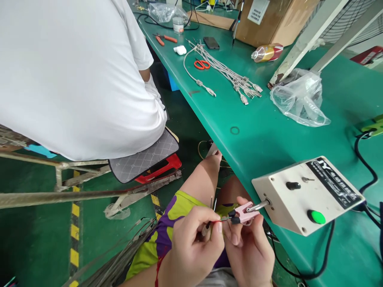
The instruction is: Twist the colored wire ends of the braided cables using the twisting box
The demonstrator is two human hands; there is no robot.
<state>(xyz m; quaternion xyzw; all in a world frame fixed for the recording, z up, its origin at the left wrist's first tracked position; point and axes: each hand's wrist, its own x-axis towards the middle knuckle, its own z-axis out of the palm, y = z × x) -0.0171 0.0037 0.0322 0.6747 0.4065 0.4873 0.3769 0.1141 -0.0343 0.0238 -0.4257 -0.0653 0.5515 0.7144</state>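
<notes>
My left hand (194, 243) is closed in a pinch on a thin wire (224, 220), red and dark near the fingertips. The wire runs to the black-tipped jaws of a pink clip (245, 212). This clip sits on the metal shaft (259, 205) of a cream box-shaped machine (287, 195) at the table edge. Around the clip's handles, the fingers of my right hand (251, 251) are closed. Other loose wire ends (213, 203) stick up behind my left hand. Whether the jaws grip the wire cannot be made out.
White USB cables (224, 69) lie on the green table (209, 107) with orange-handled scissors (202, 64), pliers (164, 38) and a phone (211, 43). A plastic bag (302, 97) and cardboard box (269, 24) are farther right. A person in white (83, 71) sits at left.
</notes>
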